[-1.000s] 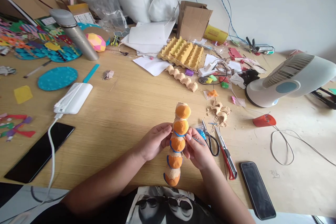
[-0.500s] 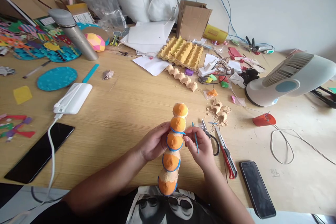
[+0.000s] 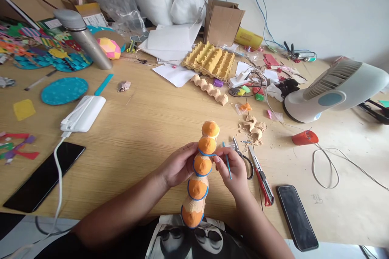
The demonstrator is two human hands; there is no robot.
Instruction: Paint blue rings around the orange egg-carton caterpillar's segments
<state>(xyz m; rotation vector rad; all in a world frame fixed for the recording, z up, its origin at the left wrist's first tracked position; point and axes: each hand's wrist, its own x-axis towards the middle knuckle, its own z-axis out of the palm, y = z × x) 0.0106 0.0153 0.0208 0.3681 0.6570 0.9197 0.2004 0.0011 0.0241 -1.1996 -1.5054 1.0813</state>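
- the egg-carton strip (image 3: 202,166) is held between the two hands over the near part of the surface (image 3: 139,121), its near end overlapping the shirt (image 3: 182,247) in view.
- its long axis runs away from the body, the far end leaning a little to the right; five orange bumps (image 3: 197,188) face upward in a single row.
- the left hand (image 3: 181,164) grips the strip's left side.
- the right hand (image 3: 232,168) has a blue stick (image 3: 227,162) tucked in its fingers, thumb and fingertip at the end of a blue strand (image 3: 207,154) under the second bump from the far end; whether they pinch or merely press it, i cannot tell.
- the step in hand looks like edging that bump in blue; the three nearer ones carry blue edges, the farthest shows none.
- the next move seems to call for light pressure along the strand.
- to the right lie scissors (image 3: 250,168), a utility knife (image 3: 264,186) and a dark phone (image 3: 297,217).
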